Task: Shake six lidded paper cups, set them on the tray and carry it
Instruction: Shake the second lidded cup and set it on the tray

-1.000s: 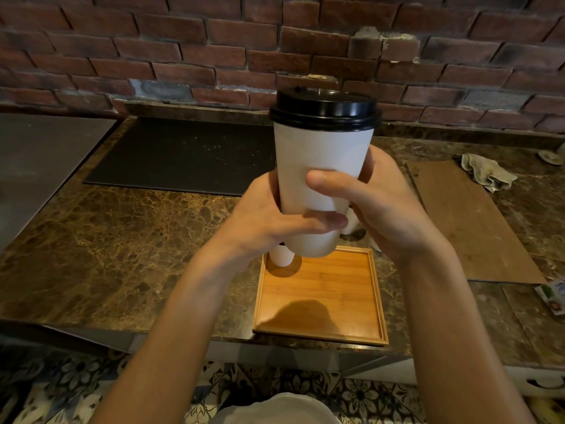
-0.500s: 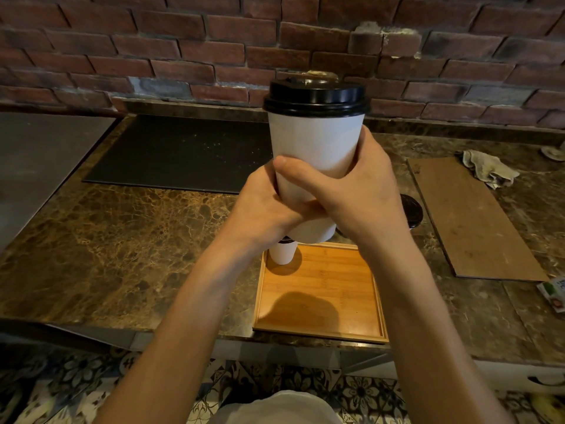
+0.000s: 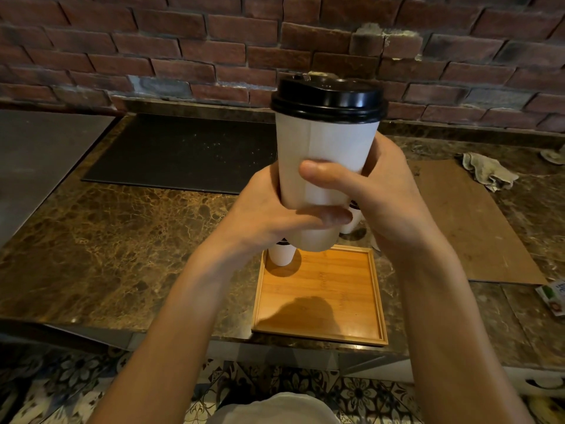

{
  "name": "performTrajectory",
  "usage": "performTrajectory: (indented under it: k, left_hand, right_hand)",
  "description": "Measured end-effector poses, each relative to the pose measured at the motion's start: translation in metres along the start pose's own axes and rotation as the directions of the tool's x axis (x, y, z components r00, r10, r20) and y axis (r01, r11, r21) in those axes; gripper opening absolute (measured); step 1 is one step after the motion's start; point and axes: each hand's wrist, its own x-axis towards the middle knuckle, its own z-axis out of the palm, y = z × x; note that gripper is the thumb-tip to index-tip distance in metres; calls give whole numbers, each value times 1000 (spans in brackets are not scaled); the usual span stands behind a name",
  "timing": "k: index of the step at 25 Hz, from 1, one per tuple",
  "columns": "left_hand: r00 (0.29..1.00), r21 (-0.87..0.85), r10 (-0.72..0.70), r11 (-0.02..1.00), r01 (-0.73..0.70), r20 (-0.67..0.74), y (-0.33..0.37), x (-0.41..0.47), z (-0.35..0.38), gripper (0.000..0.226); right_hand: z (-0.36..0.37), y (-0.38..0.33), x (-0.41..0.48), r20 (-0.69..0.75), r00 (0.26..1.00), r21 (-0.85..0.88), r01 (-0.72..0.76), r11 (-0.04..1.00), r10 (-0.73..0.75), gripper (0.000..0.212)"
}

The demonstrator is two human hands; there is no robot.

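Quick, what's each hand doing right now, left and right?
Left hand: grips the paper cup near its base.
Right hand: grips the same paper cup, thumb across its front.

— What do we have on the marble counter?
— We see a wooden tray near, a black slab far left, a brown board right, and a rag at its far corner.

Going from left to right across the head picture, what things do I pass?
Grey metal sheet → black rectangular mat → white paper cup with black lid → flat brown board → small green-and-white packet.
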Motion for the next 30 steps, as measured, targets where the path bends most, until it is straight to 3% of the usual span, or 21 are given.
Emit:
performTrajectory:
  k: [4,8,15,18,23,26,30]
  left_hand:
    - [997,-20,10,1000,-8,76,3,-4,-1,57]
    - [998,-1,12,1000,-12,59,0,-5,-1,57]
    - [999,25,14,1000,-12,-50,-7,-6,-3,63]
    - [996,51,21,999,-16,-90,-9,-7,-3,53]
    - [992,101,47,994,-35,-119,-10,-7,-2,55]
    - [994,96,19,995,-8,-105,-10,-9,-3,58]
    - [997,45,18,999,-14,-78,-8,-9,-4,59]
  right_hand:
    - [-7,3,1,122,992,108,-41,993,28,57]
    - [-6,4,0,155,986,88,-79,993,64,55]
    - [7,0,-3,19,1000,-75,-23,997,25,62]
    - [13,0,-5,-52,999,-146,-14,989,7,58]
    - [27,4,-9,-178,984,-231,-37,972,-5,79]
    - [28,3,-10,-203,979,-245,-41,969,-10,81]
    - [20,-3,-8,-149,989,-175,-10,985,-16,66]
